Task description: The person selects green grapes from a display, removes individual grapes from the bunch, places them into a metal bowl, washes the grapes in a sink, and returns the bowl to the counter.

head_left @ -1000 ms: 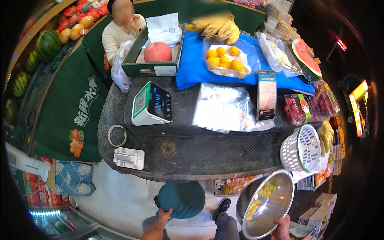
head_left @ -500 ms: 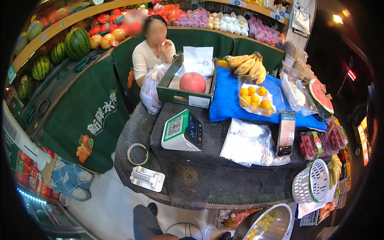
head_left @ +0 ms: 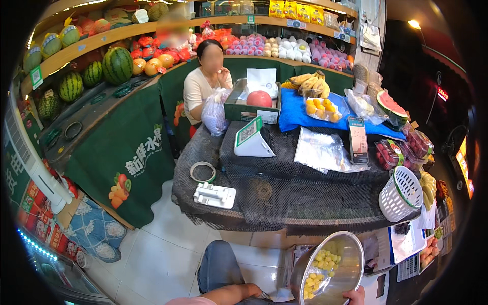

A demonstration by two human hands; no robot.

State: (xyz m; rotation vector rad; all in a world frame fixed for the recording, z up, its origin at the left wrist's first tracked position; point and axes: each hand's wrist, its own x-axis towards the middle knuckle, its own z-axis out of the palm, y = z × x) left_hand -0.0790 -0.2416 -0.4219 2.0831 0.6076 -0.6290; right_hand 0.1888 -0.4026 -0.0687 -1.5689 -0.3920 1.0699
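A steel bowl (head_left: 351,249) with green grapes (head_left: 317,272) in it is tilted at the lower edge of the view. My right hand (head_left: 354,296) grips its rim at the lower right, and part of that hand is cut off. To the left of the bowl, my left hand (head_left: 249,291) reaches in low over my leg; its fingers are too small and hidden to make out. A white perforated basket (head_left: 400,195) with a green rim stands on the black-covered counter (head_left: 284,208) above the bowl.
The counter also carries a payment box (head_left: 254,140), a roll of tape (head_left: 202,173), a white stand (head_left: 214,195), plastic bags (head_left: 323,150) and a phone (head_left: 358,141). Behind it sits a person (head_left: 206,86). A tray (head_left: 406,241) lies right of the bowl.
My view has tilted down and shifted left, so the counter sits higher and further right. Both my hands have come into sight, the right one on the bowl's rim. The bowl shows more fully.
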